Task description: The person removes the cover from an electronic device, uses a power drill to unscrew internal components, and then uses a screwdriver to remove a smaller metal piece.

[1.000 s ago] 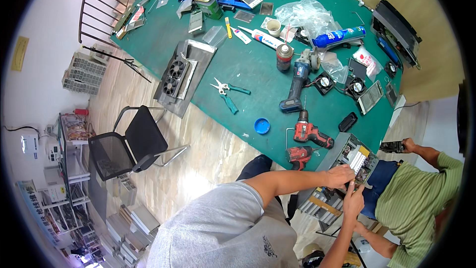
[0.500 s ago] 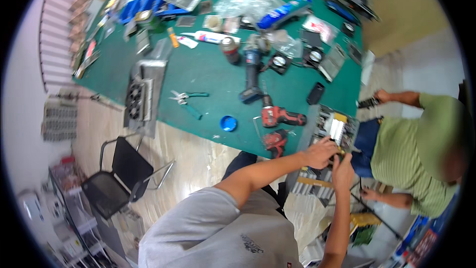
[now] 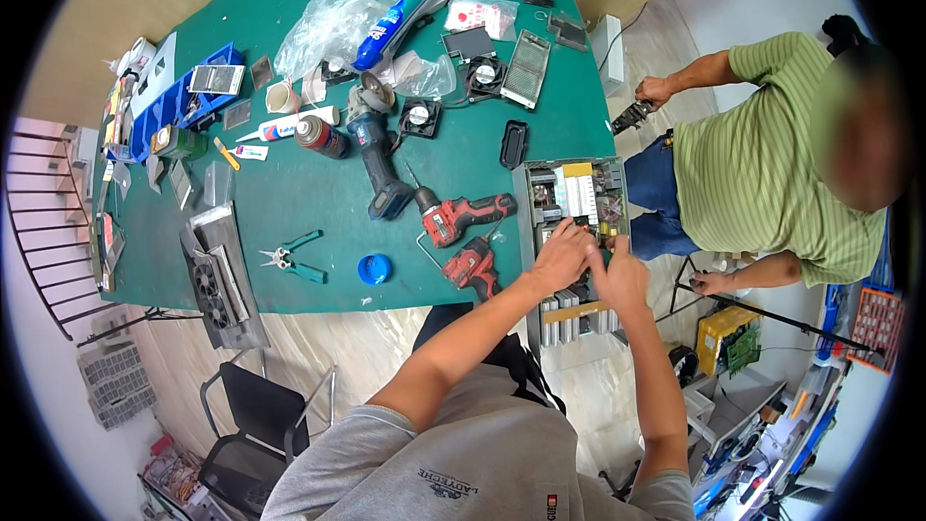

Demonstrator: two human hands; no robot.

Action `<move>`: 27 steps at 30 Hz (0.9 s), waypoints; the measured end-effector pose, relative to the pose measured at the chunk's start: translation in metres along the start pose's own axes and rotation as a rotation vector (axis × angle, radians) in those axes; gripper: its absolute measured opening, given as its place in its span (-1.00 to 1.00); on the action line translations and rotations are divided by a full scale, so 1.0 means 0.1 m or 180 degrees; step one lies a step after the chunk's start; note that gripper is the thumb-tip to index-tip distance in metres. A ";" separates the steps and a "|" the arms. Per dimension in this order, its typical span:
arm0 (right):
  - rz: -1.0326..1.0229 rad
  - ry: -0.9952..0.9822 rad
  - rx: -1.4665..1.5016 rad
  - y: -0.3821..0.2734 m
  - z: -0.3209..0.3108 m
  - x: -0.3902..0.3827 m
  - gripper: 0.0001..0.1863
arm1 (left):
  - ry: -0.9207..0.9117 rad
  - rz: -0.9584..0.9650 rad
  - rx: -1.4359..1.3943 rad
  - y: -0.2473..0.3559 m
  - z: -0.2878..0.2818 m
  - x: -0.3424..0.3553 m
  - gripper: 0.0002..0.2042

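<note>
Both my hands work over an open metal case of electronics (image 3: 526, 198), which stands at the table's right edge with boards and silver heatsinks inside. My left hand (image 3: 562, 259) reaches in from the left, its fingers bent down onto the components. Close beside it, my right hand (image 3: 622, 280) is closed with thumb and fingers near small yellow parts (image 3: 608, 230). What either hand's fingers hold is too small or hidden to name. A yellow strip (image 3: 577, 312) crosses silver heatsink fins (image 3: 558, 330) in the near part of the case.
Left of the case lie two red-black cordless drills (image 3: 468, 219) (image 3: 473, 268), an angle grinder (image 3: 376, 159), a blue cap (image 3: 374, 269) and green-handled pliers (image 3: 294, 258). A person in a striped shirt (image 3: 772, 125) stands right, holding a dark device (image 3: 632, 116). A chair (image 3: 256, 415) is near left.
The whole view has shifted and turned, so the table and tools appear farther left. My hands remain over the case, close together. The co-worker still holds the dark device.
</note>
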State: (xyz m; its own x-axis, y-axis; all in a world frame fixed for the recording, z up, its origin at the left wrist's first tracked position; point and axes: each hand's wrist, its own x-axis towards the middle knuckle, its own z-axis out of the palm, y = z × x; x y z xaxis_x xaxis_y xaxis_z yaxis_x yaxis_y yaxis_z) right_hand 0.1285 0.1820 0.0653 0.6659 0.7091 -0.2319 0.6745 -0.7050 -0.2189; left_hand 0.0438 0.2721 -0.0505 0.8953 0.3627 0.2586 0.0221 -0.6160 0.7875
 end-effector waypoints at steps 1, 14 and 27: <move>0.0526 -0.0430 -0.0034 -0.03 -0.02 0.00 -0.60 | -0.0027 -0.0040 0.0011 0.02 0.01 0.01 -0.69; 0.0289 0.0438 -0.0075 0.11 0.19 -0.04 -0.63 | 0.0480 -0.0773 -0.0675 0.10 -0.68 -0.52 -0.69; -0.0162 0.0779 0.0096 0.19 0.25 -0.10 -0.58 | 0.0117 -0.1473 -0.1438 -0.01 -0.71 -0.68 -0.75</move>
State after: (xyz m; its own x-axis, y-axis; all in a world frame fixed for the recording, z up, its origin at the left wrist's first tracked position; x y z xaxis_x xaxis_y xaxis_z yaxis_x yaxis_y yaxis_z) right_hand 0.1265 0.1614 0.0398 0.6911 0.7226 0.0159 0.7019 -0.6657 -0.2535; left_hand -0.0482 0.2974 -0.0291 0.8222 0.5487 -0.1513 0.2055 -0.0383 0.9779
